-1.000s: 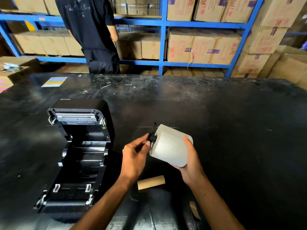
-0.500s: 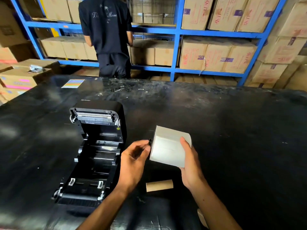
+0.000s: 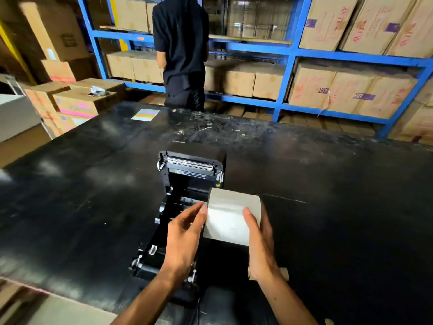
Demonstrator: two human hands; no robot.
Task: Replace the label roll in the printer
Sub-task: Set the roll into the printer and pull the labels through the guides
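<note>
A black label printer (image 3: 187, 181) sits on the black table (image 3: 328, 207) with its lid swung open toward the far side, its roll bay exposed. A white label roll (image 3: 230, 214) hovers over the right part of the bay. My right hand (image 3: 260, 240) grips the roll from its right end and underside. My left hand (image 3: 185, 238) presses fingertips against the roll's left end, where the black spindle holder is now hidden. An empty brown cardboard core (image 3: 284, 273) lies on the table behind my right wrist, mostly hidden.
A person in dark clothes (image 3: 182, 52) stands at the table's far side, facing blue shelving (image 3: 288, 52) full of cardboard boxes. A coloured sticker sheet (image 3: 145, 114) lies at the table's far left. Stacked cartons (image 3: 77, 102) stand to the left.
Both hands have carried the label roll left, from the bare table beside the printer to above the printer's open bay. The view has shifted left too.
</note>
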